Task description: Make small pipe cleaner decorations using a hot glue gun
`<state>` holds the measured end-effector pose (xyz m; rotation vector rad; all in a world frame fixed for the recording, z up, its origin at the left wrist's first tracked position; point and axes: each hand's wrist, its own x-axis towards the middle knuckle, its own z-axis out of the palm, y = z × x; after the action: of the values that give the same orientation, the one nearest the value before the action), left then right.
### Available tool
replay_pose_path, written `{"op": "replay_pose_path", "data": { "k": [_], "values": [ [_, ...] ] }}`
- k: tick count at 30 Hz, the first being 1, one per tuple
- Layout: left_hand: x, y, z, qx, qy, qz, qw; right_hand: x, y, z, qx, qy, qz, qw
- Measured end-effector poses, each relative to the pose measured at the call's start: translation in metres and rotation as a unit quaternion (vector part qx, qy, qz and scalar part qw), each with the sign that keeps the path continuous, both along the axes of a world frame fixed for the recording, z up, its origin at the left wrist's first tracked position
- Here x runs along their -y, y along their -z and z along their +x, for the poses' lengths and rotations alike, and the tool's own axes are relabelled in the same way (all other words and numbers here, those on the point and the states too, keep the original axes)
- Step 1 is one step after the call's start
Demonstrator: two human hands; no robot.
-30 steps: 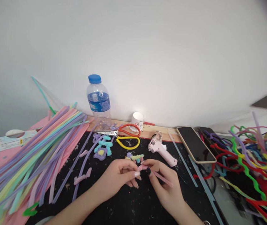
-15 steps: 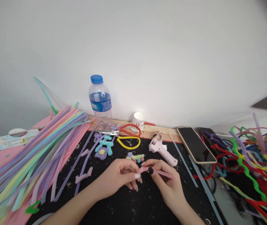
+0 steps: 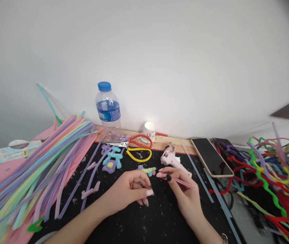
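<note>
A pipe cleaner (image 3: 183, 183) lies in the right hand (image 3: 185, 196), before the glue gun (image 3: 171, 160); scissors (image 3: 127, 144) lie far, the phone (image 3: 212, 157) right.

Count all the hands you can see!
2: the left hand over the black mat, and the right hand in front of the pink glue gun, pinching a pink strip.

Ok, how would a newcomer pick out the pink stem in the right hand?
Start at the black mat and find the right hand over it, in front of the pale pink glue gun. The pink stem is pinched in that hand. Unlike the chunky gun, it is a slim strip with a bunched end towards the left hand.
</note>
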<state>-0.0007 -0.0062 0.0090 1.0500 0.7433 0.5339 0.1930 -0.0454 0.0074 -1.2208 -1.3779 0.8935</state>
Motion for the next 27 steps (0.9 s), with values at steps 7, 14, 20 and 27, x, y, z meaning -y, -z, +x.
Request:
{"op": "replay_pose_path", "data": {
  "k": [7, 14, 20, 27],
  "values": [
    [-0.001, -0.001, 0.000, 0.007, -0.021, 0.025, 0.999, 0.005, -0.006, -0.006, 0.077, -0.027, 0.044, 0.996],
    [-0.001, 0.000, 0.000, 0.007, -0.040, 0.018, 0.999, 0.010, -0.007, -0.009, 0.116, -0.058, 0.097, 0.987],
    [0.000, 0.004, 0.000, -0.001, -0.065, 0.038, 0.997, 0.011, -0.009, -0.008, 0.137, -0.064, 0.111, 0.982],
    [-0.001, 0.006, 0.000, 0.017, -0.080, 0.035, 0.996, 0.011, -0.007, -0.008, 0.151, -0.052, 0.110, 0.981]
  ]
}}
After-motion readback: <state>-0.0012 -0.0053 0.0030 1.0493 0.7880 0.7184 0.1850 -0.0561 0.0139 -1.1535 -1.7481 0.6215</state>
